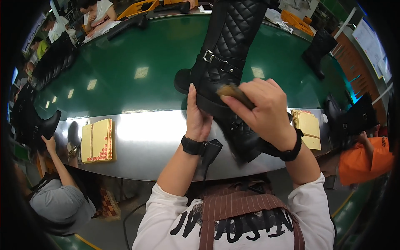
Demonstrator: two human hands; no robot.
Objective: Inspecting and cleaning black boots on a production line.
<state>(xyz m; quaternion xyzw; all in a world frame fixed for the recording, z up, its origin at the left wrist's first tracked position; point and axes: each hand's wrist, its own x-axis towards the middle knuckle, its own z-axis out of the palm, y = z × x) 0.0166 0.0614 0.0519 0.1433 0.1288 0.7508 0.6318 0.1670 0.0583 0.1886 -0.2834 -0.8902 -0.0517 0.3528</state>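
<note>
A tall black quilted boot (233,37) with buckled straps is held tilted over the work surface, its toe toward the left. My left hand (198,118) grips it from below at the sole, thumb up along the side of the foot. In my right hand (266,110) is a small brown brush (233,93), its end against the boot's foot near the ankle; its bristles are blurred. A second black boot (239,133) lies beneath on the metal edge, partly hidden by my right hand and forearm.
A green belt (116,91) runs beyond the metal ledge (146,129). Yellow card stacks (96,141) (309,130) flank me, with scissors (73,151) at the left. Co-workers on both sides handle black boots (35,118) (354,118). Another boot (320,52) stands far right.
</note>
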